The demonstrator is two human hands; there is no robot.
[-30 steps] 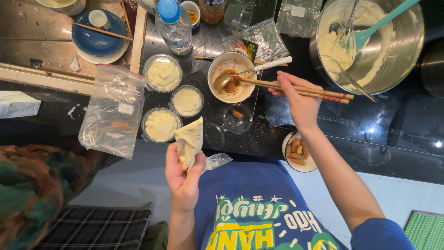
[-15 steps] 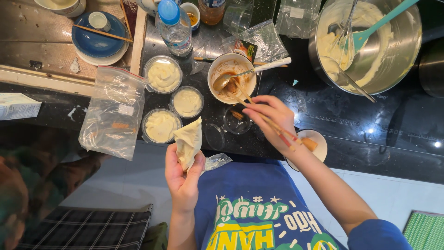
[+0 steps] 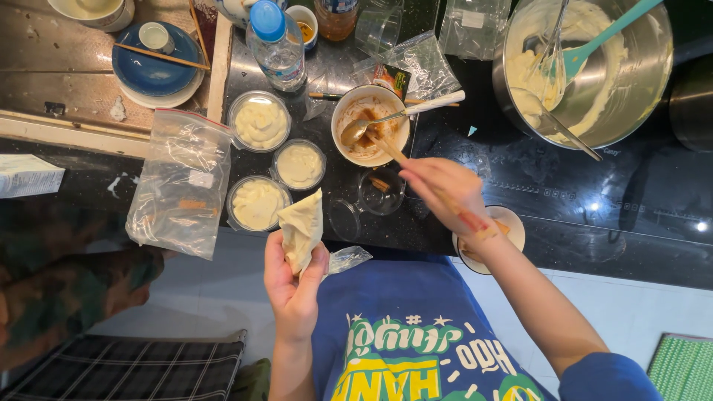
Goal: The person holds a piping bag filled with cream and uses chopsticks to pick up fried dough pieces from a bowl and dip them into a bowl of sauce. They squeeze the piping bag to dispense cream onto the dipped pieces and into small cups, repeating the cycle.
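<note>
— Three small tubs of pale cream (image 3: 259,123) sit on the dark counter (image 3: 639,193), just right of a limp plastic bag (image 3: 180,182). What does the left hand have?

— The left hand (image 3: 293,286) is closed around a cone-shaped bag of cream (image 3: 301,229), tip pointing up, held off the counter's front edge in front of the blue shirt (image 3: 416,334). A loose flap of clear plastic (image 3: 347,258) sticks out beside the thumb.

— And further right?

— A white bowl with brown sauce (image 3: 369,123) has a spoon (image 3: 405,111) resting in it. Below it is a small clear cup (image 3: 381,190) with a brown piece inside.

— The right hand?

— The right hand (image 3: 444,189) grips a pair of chopsticks (image 3: 389,148), tips reaching toward the sauce bowl. It's blurred, so I can't tell if the tips carry anything. Under the wrist is a little white dish (image 3: 511,226).

— Any risk?

— I'd say the squeezed bag could ooze cream onto the shirt if the grip tightens. The wrist might also knock the dish, which sits at the counter's edge. Far right, the big steel bowl (image 3: 639,82) with whisk and spatula (image 3: 601,37) looks safely apart.
</note>
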